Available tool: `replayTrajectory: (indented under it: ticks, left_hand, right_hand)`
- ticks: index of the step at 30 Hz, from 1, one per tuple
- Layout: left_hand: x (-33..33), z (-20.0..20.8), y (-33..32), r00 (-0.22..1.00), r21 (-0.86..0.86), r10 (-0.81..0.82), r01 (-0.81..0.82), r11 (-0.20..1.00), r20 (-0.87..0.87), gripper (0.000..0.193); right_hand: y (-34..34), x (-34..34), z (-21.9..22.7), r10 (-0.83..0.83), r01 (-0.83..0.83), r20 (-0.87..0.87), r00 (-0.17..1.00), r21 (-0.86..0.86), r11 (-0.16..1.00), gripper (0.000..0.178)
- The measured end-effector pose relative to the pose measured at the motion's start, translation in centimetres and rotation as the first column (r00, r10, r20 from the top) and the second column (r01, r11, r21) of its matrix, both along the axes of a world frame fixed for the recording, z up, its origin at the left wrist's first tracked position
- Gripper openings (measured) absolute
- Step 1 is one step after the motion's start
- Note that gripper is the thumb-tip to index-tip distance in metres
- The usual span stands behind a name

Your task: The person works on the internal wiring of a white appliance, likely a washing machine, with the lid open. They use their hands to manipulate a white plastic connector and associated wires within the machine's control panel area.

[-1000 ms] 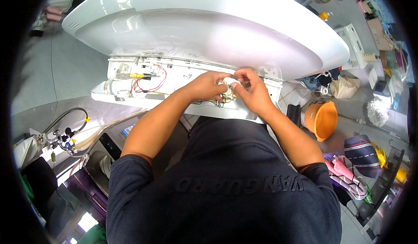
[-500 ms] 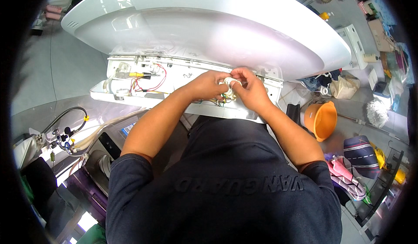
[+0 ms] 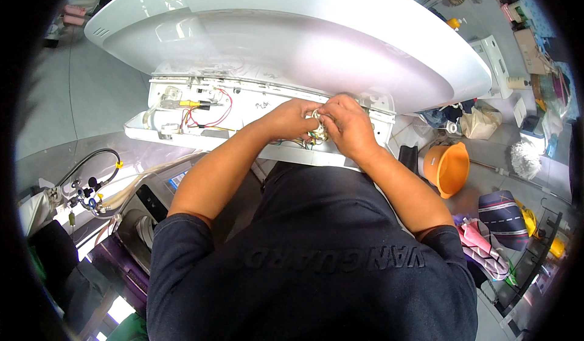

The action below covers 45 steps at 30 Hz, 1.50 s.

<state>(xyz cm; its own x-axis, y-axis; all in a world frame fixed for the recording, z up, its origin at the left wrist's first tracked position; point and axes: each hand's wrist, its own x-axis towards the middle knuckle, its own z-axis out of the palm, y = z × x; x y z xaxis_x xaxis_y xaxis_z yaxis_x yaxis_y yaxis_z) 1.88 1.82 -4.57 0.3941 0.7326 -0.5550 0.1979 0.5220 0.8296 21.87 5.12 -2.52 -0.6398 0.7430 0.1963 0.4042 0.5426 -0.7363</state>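
Both my hands meet over the right half of a long white panel (image 3: 243,146), which has wiring laid inside it. My left hand (image 3: 296,119) is closed with fingers curled on a white bundle of wires (image 3: 317,131). From the right, my right hand (image 3: 350,125) pinches at the top of the same bundle, thumb and fingers together. The fingers hide much of the bundle; green and yellow strands show below it. To the left in the panel lie red wires (image 3: 229,111) and a yellow-and-black screwdriver (image 3: 196,104).
A large glossy white cover (image 3: 274,43) rises just behind the panel. An orange bucket (image 3: 447,169) stands at right on the tiled floor, near a black rack (image 3: 541,256). Hoses with valves (image 3: 91,192) are at left, beside a dark phone-like slab (image 3: 152,201).
My right hand has turned and its fingers have drawn in, thumb and fingertips now pinched over the bundle. My left hand stays about where it was.
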Motion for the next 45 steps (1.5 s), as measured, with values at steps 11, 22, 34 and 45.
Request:
replayTrajectory:
  ticks: [11, 22, 34, 45]
  left_hand:
    - [-0.2, -0.1, -0.2, 1.0, -0.007, 0.012, -0.012, 1.0, 0.018, 0.05]
    - [-0.7, 2.4, -0.3, 0.987, -0.162, 0.125, -0.107, 0.981, 0.103, 0.057]
    - [-1.1, 2.8, -0.8, 0.98, -0.188, 0.145, -0.119, 0.975, 0.132, 0.051]
    - [-1.0, 3.8, -1.9, 0.988, -0.071, 0.087, -0.097, 0.993, -0.13, 0.046]
  right_hand:
    - [0.0, 0.2, 0.1, -0.027, 0.032, 0.072, 0.997, -0.065, 0.997, 0.02]
    - [-0.1, 1.6, 0.5, -0.109, 0.192, 0.177, 0.978, -0.571, 0.798, 0.044]
    - [-1.0, 0.4, -1.3, -0.075, 0.128, 0.131, 0.988, -0.465, 0.876, 0.036]
    - [-1.3, 0.6, -0.5, -0.031, 0.053, 0.05, 0.998, -0.532, 0.845, 0.031]
